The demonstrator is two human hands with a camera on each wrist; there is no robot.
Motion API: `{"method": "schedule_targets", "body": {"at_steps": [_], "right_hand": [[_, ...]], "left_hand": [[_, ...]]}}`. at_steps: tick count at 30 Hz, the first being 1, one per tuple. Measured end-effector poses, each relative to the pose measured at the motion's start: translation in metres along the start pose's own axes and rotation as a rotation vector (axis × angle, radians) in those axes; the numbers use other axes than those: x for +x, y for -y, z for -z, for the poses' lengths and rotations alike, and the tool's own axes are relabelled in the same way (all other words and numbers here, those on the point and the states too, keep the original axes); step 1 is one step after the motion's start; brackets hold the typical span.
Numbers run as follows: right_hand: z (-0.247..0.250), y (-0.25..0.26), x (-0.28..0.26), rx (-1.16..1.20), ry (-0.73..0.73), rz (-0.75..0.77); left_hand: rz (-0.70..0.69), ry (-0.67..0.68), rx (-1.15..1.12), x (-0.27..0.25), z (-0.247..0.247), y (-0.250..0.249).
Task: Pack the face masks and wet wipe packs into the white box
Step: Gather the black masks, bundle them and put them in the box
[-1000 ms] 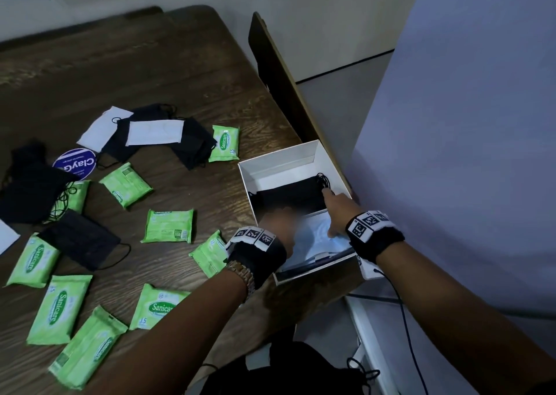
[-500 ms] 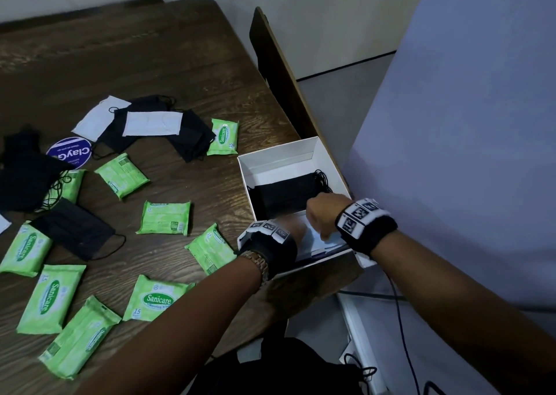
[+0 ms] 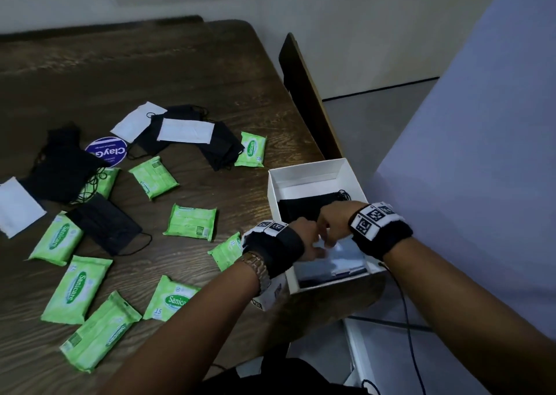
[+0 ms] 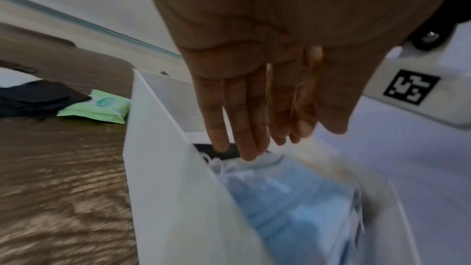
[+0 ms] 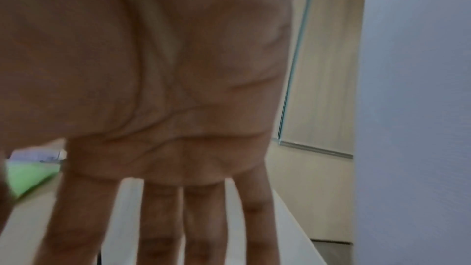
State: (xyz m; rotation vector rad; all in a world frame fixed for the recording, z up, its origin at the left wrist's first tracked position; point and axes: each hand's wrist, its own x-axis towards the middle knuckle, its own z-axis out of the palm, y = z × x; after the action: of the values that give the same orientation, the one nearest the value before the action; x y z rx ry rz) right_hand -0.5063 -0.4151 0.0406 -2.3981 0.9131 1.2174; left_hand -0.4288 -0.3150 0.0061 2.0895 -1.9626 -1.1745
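The white box [image 3: 313, 173] stands open at the table's right edge. Black face masks [image 3: 304, 209] lie in its far half and a stack of blue masks [image 3: 341, 264] in its near half. My left hand [image 3: 313, 244] hovers over the near part with straight fingers [image 4: 244, 144], whose tips point down beside the white ear loops of the blue masks [image 4: 293, 209]. My right hand [image 3: 329, 232] hangs next to it, its fingers [image 5: 163, 229] straight, spread and holding nothing. Several green wet wipe packs [image 3: 190, 222] and black masks [image 3: 105, 229] lie on the table to the left.
White masks [image 3: 185, 130] and a round purple lid [image 3: 106, 154] lie among the far black masks. One wipe pack [image 3: 225, 251] sits just left of my left wrist. A dark chair back [image 3: 307, 100] rises behind the box. A pale wall [image 3: 466, 154] stands at the right.
My right hand has drawn back from the black masks in the far half toward the near half. Both hands now meet above the blue masks, a little higher.
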Motion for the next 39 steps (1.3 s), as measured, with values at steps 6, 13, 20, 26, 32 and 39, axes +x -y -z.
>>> {"method": "schedule_targets", "body": {"at_steps": [6, 13, 20, 26, 32, 39], "right_hand": [[0.055, 0.068, -0.006, 0.108, -0.41, 0.158], [0.056, 0.204, 0.057, 0.436, -0.499, 0.3], [0.037, 0.339, 0.126, 0.619, -0.36, 0.464], [0.042, 0.408, 0.169, 0.65, -0.319, 0.436], [0.046, 0.435, 0.212, 0.624, -0.32, 0.394], [0.05, 0.455, 0.236, 0.64, -0.426, 0.414]], "left_hand": [[0.073, -0.329, -0.228, -0.06, 0.053, 0.078], [0.499, -0.699, -0.629, -0.128, 0.046, 0.225], [0.859, -0.855, -0.928, -0.191, 0.014, 0.357], [0.917, -0.813, -1.075, -0.207, 0.011, 0.408], [0.849, -0.832, -1.251, -0.201, 0.008, 0.432], [0.763, -1.013, -1.302, -0.201, 0.009, 0.449]]}}
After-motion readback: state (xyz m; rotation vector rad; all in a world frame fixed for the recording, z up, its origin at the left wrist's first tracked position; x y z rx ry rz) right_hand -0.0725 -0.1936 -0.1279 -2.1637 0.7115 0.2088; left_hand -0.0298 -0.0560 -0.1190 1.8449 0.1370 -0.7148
